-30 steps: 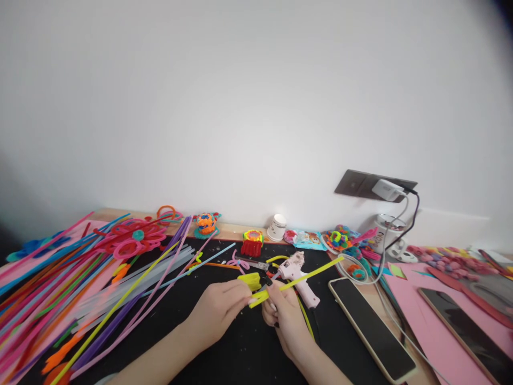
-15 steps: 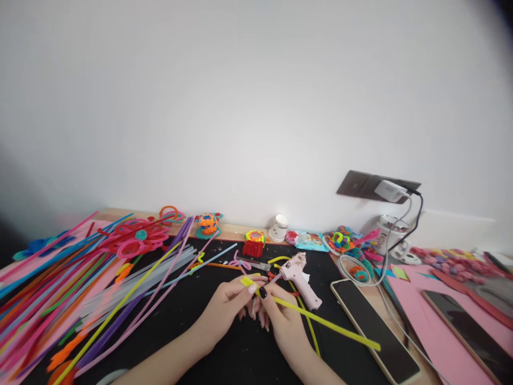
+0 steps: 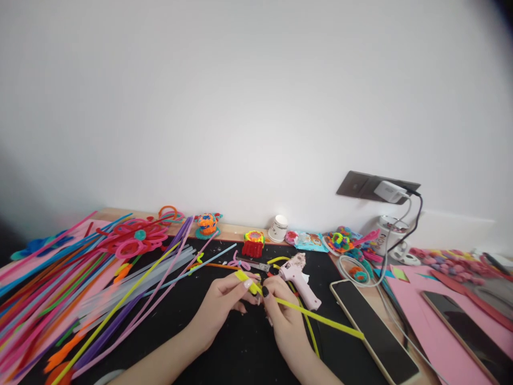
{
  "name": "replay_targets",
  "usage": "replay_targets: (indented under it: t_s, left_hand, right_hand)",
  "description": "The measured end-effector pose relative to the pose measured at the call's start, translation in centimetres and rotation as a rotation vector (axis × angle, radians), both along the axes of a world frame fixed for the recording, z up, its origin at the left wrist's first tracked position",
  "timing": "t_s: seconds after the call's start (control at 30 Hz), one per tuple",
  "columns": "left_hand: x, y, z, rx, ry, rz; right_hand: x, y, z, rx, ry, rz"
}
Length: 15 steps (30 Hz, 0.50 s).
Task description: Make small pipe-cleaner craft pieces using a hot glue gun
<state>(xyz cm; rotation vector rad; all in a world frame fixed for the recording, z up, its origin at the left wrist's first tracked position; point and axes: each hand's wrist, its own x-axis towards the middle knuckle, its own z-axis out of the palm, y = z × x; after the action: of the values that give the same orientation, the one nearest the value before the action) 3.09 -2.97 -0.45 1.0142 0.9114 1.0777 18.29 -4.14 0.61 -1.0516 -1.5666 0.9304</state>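
A yellow pipe cleaner [image 3: 320, 318] runs between my two hands above the black mat. My left hand [image 3: 224, 302] pinches its folded end between thumb and fingers. Close beside it, my right hand [image 3: 284, 307] grips the same pipe cleaner with thumb and fingers, and the long straight tail sticks out to the right, over the near phone [image 3: 372, 331]. Part of the bend is hidden by my fingers. Just beyond my right hand lies a pale pink glue gun [image 3: 300, 280].
Many coloured pipe cleaners [image 3: 100, 289] cover the left side. A small orange figure [image 3: 207, 224], a red and yellow piece [image 3: 253, 243] and a paper cup [image 3: 278, 228] stand along the wall. Cables hang from the socket [image 3: 377, 187]. Another phone [image 3: 465, 331] lies on pink sheets.
My left hand has shifted slightly left, showing more of the folded yellow end. The pipe cleaner's free tail has drawn in a little toward my hands.
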Motion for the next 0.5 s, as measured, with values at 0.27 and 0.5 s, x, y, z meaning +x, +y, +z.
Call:
replay_targets:
  t_s: [0.27, 0.5]
  left_hand:
    - [-0.03, 0.15, -0.17, -0.039, -0.026, 0.033]
    - [0.00, 0.08, -0.21, -0.064, -0.081, 0.029]
  right_hand:
    - [-0.15, 0.13, -0.15, 0.033, -0.073, 0.096]
    - [-0.32, 0.21, -0.14, 0.037, -0.074, 0.174]
